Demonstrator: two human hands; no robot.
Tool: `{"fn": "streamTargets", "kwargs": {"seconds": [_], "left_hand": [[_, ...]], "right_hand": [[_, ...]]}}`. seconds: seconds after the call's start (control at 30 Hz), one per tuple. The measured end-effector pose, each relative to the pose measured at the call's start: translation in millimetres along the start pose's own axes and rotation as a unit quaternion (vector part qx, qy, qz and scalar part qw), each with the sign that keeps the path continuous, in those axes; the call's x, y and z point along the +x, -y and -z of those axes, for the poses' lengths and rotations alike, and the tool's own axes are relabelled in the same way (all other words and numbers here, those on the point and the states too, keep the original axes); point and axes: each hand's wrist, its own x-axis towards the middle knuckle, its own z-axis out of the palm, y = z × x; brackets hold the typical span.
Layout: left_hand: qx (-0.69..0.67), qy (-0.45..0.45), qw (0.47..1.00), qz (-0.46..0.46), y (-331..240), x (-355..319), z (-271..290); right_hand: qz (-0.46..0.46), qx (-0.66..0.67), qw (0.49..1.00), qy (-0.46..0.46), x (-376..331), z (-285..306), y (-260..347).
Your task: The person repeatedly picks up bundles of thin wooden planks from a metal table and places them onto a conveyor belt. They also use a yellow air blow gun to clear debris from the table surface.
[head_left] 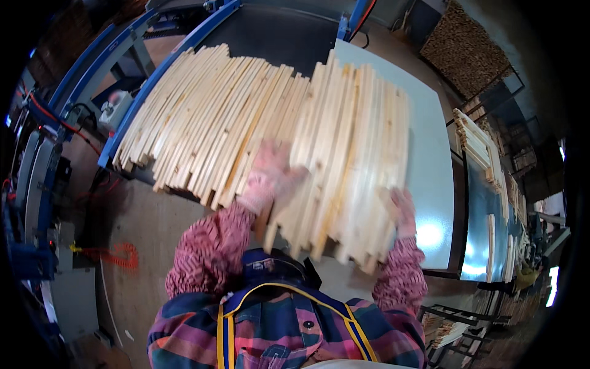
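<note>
Long pale wooden strips (203,117) lie side by side in a wide layer. A second group of strips (347,154) joins it on the right, over a light grey sheet-topped table (433,166). My left hand (270,169), in a pinkish glove, lies on the strips where the two groups meet, its fingers spread and slightly blurred. At the right group's outer edge is my right hand (401,209), its fingers stretched along the last strips and partly smeared by motion. Neither hand is wrapped round a strip. The strips' near ends are uneven.
A blue machine frame (138,101) borders the strips on the left, with a dark belt-like surface (270,37) beyond. An orange coiled hose (126,255) hangs at lower left. More strips (482,150) rest on a bench at right. A large wood stack (464,49) stands at far right.
</note>
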Motion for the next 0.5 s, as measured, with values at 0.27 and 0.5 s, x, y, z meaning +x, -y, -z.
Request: {"fn": "streamTargets", "kwargs": {"seconds": [0.27, 0.5], "left_hand": [[0.137, -0.092, 0.984, 0.067, 12, -36, 16], [0.078, -0.156, 0.980, -0.096, -34, -87, -14]], "right_hand": [[-0.135, -0.384, 0.908, -0.100, 33, 15, -63], [-0.159, -0.349, 0.921, -0.064, 18, -15, -4]]}}
